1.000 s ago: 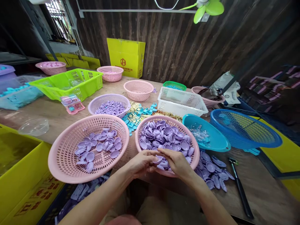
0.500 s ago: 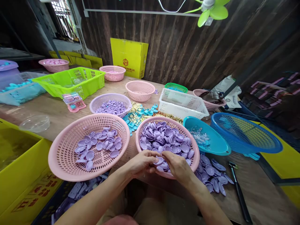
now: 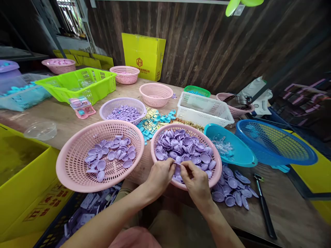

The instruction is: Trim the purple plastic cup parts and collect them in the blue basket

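Head view: left hand (image 3: 161, 175) and right hand (image 3: 196, 179) now pinch a purple piece (image 3: 177, 163) above the pink basket (image 3: 218, 167), lower centre, its dished face no longer showing, suggesting close two-handed work.

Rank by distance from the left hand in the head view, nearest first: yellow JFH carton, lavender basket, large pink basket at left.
1. Large pink basket: left of the left hand.
2. Lavender basket: behind the large pink basket.
3. Yellow JFH carton: farthest back, by the wall.
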Demonstrator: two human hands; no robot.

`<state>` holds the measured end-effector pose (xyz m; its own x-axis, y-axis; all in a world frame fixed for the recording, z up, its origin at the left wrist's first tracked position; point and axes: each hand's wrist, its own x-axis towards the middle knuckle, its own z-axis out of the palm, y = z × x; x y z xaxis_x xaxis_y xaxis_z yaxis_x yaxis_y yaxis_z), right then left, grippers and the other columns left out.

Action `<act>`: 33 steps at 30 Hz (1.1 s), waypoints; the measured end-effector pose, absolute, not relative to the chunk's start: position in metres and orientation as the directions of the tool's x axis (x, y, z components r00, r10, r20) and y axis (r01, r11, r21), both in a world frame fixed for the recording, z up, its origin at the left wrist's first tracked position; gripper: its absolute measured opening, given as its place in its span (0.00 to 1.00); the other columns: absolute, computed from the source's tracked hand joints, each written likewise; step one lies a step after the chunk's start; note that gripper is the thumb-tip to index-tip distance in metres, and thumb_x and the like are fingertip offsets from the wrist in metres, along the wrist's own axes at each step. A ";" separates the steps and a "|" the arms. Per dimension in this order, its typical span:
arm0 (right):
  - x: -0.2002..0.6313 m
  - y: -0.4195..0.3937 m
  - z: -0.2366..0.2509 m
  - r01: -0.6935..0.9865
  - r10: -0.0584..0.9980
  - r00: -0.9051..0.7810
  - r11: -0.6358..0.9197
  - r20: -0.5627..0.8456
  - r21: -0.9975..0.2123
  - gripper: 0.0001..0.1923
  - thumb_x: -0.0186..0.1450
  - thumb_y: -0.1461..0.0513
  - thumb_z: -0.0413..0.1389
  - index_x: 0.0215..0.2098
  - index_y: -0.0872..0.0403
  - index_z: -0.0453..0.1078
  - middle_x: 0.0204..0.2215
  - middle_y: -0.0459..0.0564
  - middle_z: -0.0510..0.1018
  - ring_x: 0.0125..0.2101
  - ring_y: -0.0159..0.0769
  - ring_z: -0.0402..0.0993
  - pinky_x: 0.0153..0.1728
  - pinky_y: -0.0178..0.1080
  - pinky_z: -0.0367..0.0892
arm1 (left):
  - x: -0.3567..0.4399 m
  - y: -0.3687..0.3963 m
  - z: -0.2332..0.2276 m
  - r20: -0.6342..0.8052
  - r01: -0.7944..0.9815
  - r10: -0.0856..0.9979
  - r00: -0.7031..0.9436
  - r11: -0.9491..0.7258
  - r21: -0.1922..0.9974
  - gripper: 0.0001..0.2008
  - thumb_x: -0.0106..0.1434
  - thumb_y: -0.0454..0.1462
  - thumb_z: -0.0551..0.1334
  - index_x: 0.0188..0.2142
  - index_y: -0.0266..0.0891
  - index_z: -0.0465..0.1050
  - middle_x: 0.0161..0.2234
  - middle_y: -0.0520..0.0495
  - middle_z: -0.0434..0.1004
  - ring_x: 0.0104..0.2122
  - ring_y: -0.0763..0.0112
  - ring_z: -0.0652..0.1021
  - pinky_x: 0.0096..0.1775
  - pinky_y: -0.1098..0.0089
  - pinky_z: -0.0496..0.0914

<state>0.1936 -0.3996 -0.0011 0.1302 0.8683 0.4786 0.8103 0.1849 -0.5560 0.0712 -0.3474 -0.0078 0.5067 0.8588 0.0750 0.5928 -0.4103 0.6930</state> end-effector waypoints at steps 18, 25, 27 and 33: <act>0.178 -0.401 -0.001 0.834 0.812 0.194 0.159 0.551 -0.528 0.09 0.60 0.65 0.48 0.23 0.55 0.64 0.15 0.40 0.65 0.15 0.24 0.59 0.20 0.28 0.56 | 0.068 -0.351 -0.007 0.194 0.557 0.832 0.520 -0.503 0.661 0.10 0.60 0.31 0.52 0.32 0.36 0.72 0.26 0.47 0.76 0.22 0.74 0.73 0.26 0.76 0.61; 0.178 -0.402 0.002 0.783 0.854 0.175 0.180 0.490 -0.595 0.09 0.60 0.64 0.50 0.22 0.55 0.64 0.15 0.39 0.65 0.16 0.23 0.59 0.20 0.27 0.56 | 0.066 -0.352 -0.004 0.191 0.583 0.833 0.519 -0.508 0.634 0.09 0.60 0.30 0.53 0.29 0.36 0.71 0.23 0.49 0.75 0.21 0.75 0.72 0.25 0.76 0.59; 0.179 -0.402 0.004 0.772 0.869 0.163 0.182 0.466 -0.609 0.09 0.60 0.64 0.50 0.22 0.55 0.63 0.15 0.39 0.65 0.16 0.23 0.58 0.19 0.27 0.55 | 0.066 -0.352 -0.005 0.196 0.607 0.824 0.531 -0.531 0.591 0.09 0.60 0.31 0.52 0.31 0.36 0.70 0.24 0.49 0.75 0.21 0.74 0.73 0.25 0.75 0.60; 0.175 -0.402 0.008 0.813 0.870 0.152 0.159 0.468 -0.560 0.11 0.62 0.64 0.48 0.22 0.55 0.62 0.16 0.40 0.63 0.16 0.24 0.58 0.20 0.28 0.55 | 0.066 -0.355 -0.007 0.227 0.679 0.778 0.585 -0.624 0.388 0.10 0.63 0.32 0.49 0.33 0.35 0.68 0.25 0.47 0.75 0.24 0.71 0.75 0.23 0.76 0.64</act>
